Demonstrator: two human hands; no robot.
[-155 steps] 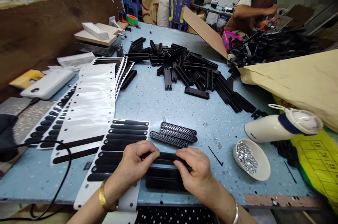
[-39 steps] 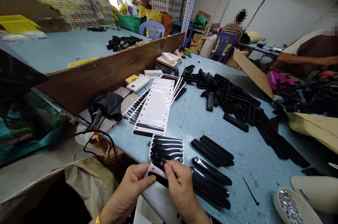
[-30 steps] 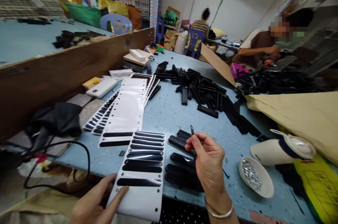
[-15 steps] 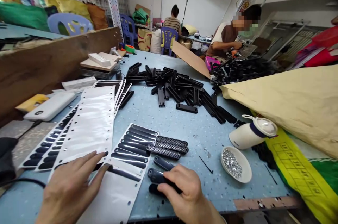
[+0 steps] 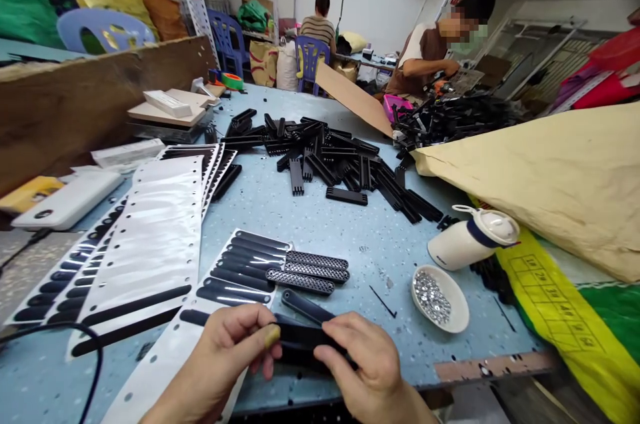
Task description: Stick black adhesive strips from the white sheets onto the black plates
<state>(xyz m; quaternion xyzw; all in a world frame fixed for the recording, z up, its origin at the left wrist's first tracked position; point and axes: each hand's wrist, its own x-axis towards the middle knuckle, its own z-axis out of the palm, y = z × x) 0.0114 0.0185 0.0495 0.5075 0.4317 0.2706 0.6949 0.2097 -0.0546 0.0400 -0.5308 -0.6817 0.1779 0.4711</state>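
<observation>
My left hand point(image 5: 233, 347) pinches the left end of a black strip point(image 5: 300, 334). My right hand point(image 5: 365, 357) grips its right end between thumb and fingers; whether a harder piece lies under the strip there is hidden. Just beyond the strip lies a smooth black handle-shaped piece point(image 5: 306, 305). Above that, several pieces with a silvery mesh pattern point(image 5: 315, 267) lie side by side, overlapping the edge of a white sheet of black strip stickers point(image 5: 245, 261). The lower part of this sheet, bare white backing, runs under my left forearm.
More sticker sheets point(image 5: 150, 224) fan out at left, near a white power bank point(image 5: 67, 201). Black plastic parts point(image 5: 345, 171) pile up at the back. A bowl of small metal pieces point(image 5: 463, 317) and a white bottle point(image 5: 467, 244) stand at right. Two people sit further off.
My left hand has left the sticker sheet and moved right to the black strip by my right hand. The view has shifted slightly; the left sheets' lower black strips are now uncovered.
</observation>
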